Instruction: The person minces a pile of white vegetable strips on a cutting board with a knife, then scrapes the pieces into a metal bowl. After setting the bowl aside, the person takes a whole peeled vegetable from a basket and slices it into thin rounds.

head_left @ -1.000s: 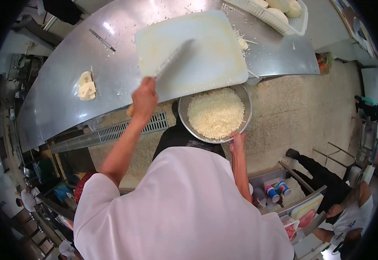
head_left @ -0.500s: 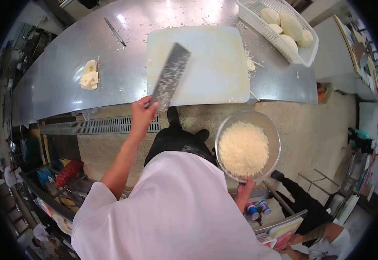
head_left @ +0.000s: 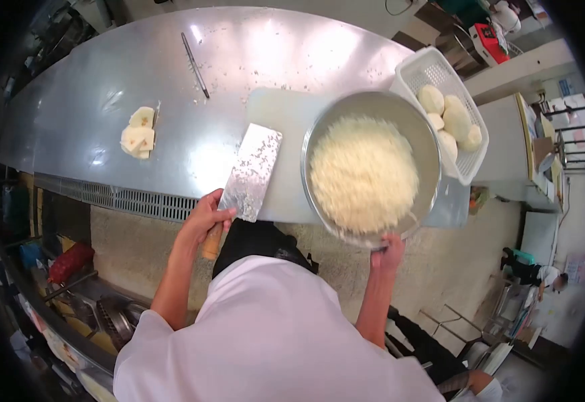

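Observation:
My left hand (head_left: 209, 218) is closed on a cleaver (head_left: 255, 167), with part of its wooden handle showing below my fingers. Pale bits cling to the broad blade, which lies flat-side up over the left part of the white cutting board (head_left: 279, 104). My right hand (head_left: 391, 251) grips the near rim of a large metal bowl (head_left: 433, 151). A heap of finely chopped pale food (head_left: 363, 174) fills much of the bowl. The bowl is over the board's right side and hides much of it.
On the steel table (head_left: 105, 127) lie pale cut pieces (head_left: 138, 134) and a thin dark rod (head_left: 195, 65). A white plastic basket (head_left: 426, 63) of peeled pale roots (head_left: 457, 120) stands at the right. Another person (head_left: 426, 345) is behind at lower right.
My right hand has brought the bowl up from beside the table to over the board. The cleaver has shifted lower, and its blade shows a brighter face.

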Demonstrator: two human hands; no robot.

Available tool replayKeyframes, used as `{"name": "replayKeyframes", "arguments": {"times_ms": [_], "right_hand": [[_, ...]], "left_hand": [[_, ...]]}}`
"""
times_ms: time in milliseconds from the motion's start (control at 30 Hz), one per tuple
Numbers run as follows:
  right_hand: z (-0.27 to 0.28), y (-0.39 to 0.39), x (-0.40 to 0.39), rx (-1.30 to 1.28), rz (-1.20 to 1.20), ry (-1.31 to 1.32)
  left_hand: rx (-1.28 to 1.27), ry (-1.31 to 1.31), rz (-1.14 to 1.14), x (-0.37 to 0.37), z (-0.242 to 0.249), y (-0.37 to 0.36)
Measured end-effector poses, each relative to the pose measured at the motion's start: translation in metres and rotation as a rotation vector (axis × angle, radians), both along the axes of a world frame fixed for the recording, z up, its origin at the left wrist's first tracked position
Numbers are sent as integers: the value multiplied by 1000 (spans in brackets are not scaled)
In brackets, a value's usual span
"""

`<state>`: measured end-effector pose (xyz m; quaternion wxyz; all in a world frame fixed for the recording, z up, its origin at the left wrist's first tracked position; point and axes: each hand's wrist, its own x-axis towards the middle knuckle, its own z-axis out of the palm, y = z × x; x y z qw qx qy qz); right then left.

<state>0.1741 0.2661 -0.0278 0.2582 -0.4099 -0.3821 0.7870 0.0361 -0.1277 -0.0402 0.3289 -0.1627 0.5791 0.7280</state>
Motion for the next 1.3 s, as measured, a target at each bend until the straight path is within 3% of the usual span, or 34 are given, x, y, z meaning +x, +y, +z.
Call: {"name": "replayKeyframes", "arguments": {"times_ms": [33, 100, 200, 333, 433, 567, 633, 833, 967, 1033, 1133, 1267, 1300], "right_hand": [[22, -13, -50, 5, 78, 8], [5, -1, -132, -46, 179, 73], [23, -15, -247, -67, 304, 1], [-11, -3, -350, -119, 418, 55], [-27, 3, -382, -118, 490, 5], [-52, 35, -397, -166, 545, -81], [-32, 29, -387, -146, 559, -55], [-22, 22, -379, -48, 592, -71], [-32, 35, -383, -77, 622, -55], [-36, 36, -382, -99, 634, -26], [-38, 34, -385, -108, 658, 22], [-32, 34, -384, -50, 703, 85], [-37, 39, -389, -65, 714, 96]], "left_hand": [[94, -27, -66, 0, 9, -7], [300, -115, -151, 1, 27, -18], [640, -232, -85, 18, 12, -37], [753, -268, -9, 17, 22, -43], [623, -129, -100, -14, 51, -43], [91, 421, -295, -77, 88, -23], [-149, 798, -381, -119, 80, 7], [-678, 1308, -260, -238, 30, 138], [-885, 1288, -390, -240, 3, 150], [-975, 1132, -498, -199, 4, 120], [-1029, 1018, -439, -120, -6, 65], [-1182, 968, -448, -43, 49, 21], [-1044, 891, -439, -35, 69, 16]]}}
